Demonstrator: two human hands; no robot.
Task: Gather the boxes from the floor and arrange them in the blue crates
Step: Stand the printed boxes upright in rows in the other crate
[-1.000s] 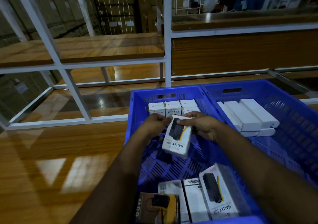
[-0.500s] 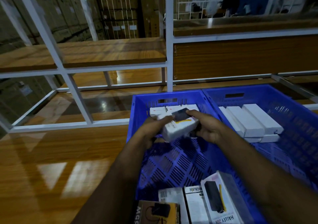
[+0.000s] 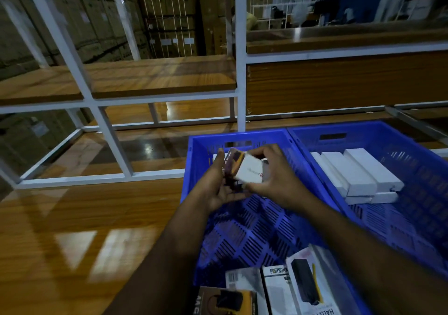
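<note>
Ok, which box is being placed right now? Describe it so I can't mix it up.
Find the left blue crate of the two on the wooden floor. Over its far end, the left hand and right hand hold one small white box. Unlike the boxes lying in the crates, it is tilted in mid-air.

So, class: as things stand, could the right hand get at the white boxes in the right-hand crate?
Probably not at once: the right hand is busy gripping the small box with the left hand. The white boxes lie uncovered in the open right crate, so the path looks free once it lets go.
</note>
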